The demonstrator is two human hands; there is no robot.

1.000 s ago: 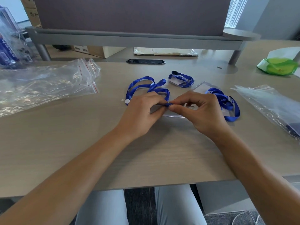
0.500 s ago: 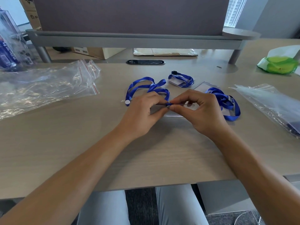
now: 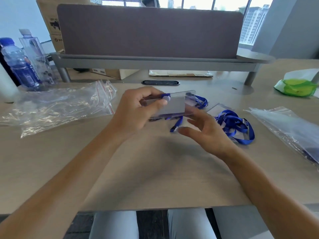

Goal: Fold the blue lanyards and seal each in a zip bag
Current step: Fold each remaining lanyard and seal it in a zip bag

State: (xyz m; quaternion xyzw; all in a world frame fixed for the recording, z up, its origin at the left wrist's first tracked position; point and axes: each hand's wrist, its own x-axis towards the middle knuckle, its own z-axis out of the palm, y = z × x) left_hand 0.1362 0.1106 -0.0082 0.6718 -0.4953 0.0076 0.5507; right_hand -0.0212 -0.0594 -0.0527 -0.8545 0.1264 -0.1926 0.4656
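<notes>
My left hand (image 3: 138, 111) holds a clear badge holder (image 3: 174, 105) lifted off the desk, pinching its top edge by a blue clip with a white snap. A blue lanyard strap (image 3: 177, 125) hangs below the holder. My right hand (image 3: 207, 130) hovers just under and right of the holder, fingers spread, holding nothing. A second blue lanyard (image 3: 234, 126) lies bunched on the desk right of my right hand. A third blue lanyard (image 3: 202, 100) shows partly behind the held holder. Clear zip bags (image 3: 60, 106) with red seal lines lie at the left.
More clear bags (image 3: 290, 128) lie at the right desk edge. Two water bottles (image 3: 19, 64) stand far left. A green and white packet (image 3: 298, 85) sits far right. A grey partition on a metal shelf (image 3: 155, 61) closes the back of the desk.
My left hand has lifted the badge holder with its lanyard off the desk. My right hand let go of the strap and opened. The camera view tilted upward.
</notes>
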